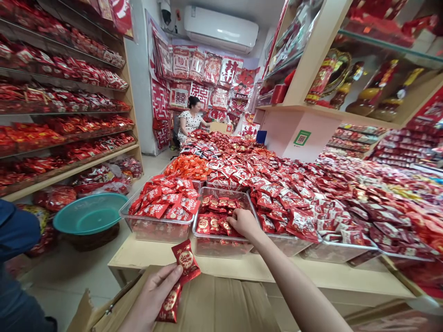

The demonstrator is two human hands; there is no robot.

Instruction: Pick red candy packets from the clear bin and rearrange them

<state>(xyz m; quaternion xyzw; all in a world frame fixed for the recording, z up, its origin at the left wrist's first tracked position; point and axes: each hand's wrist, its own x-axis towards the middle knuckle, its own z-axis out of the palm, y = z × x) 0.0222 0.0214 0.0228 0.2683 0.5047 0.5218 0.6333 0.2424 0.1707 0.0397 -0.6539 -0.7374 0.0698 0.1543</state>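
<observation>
My left hand is low in front of me, shut on a few small red candy packets with gold round marks, held above a cardboard box. My right hand reaches forward into a clear plastic bin and its fingers close on the red packets lying inside. To the left of that bin stands another clear bin heaped with red packets.
A long counter carries piles of red wrapped sweets. Shelves of red packets line the left wall, with a teal basin on the floor. A seated person works at the far end. A blue sleeve shows at the left edge.
</observation>
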